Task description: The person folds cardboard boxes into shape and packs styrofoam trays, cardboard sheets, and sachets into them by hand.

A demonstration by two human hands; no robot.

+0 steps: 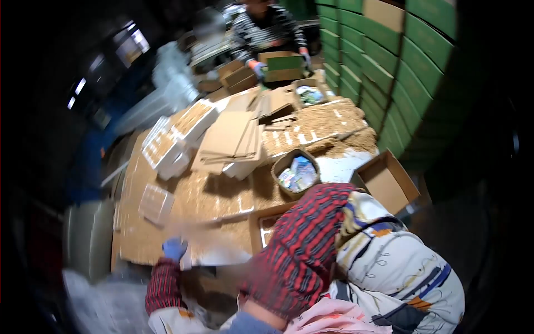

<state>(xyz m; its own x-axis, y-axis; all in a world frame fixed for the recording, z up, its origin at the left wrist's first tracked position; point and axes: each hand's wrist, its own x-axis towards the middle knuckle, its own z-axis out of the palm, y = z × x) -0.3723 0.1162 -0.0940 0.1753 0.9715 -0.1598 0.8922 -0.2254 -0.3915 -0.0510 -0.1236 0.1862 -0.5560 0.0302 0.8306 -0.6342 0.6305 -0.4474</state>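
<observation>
My left hand [175, 249], in a blue glove, is at the table's front edge with its fingers closed. A pale, see-through blur [203, 231] lies beside it; I cannot make out what it is. My right arm, in a red and black checked sleeve [303, 242], bends back towards my body. Only part of my gloved right hand [250, 324] shows at the bottom edge, its fingers hidden. Just beyond my hands, an open cardboard box [254, 228] stands partly behind the sleeve. A clear-wrapped pack [156, 204] sits left on the brown-covered table [133, 234].
A round tub [276, 181] holds colourful packets. Flat cardboard sheets [231, 136] and white trays [167, 153] lie behind it. An open carton [385, 181] is at right, below stacked green boxes [411, 72]. Across the table a person [267, 33] holds a green-brown box [282, 68].
</observation>
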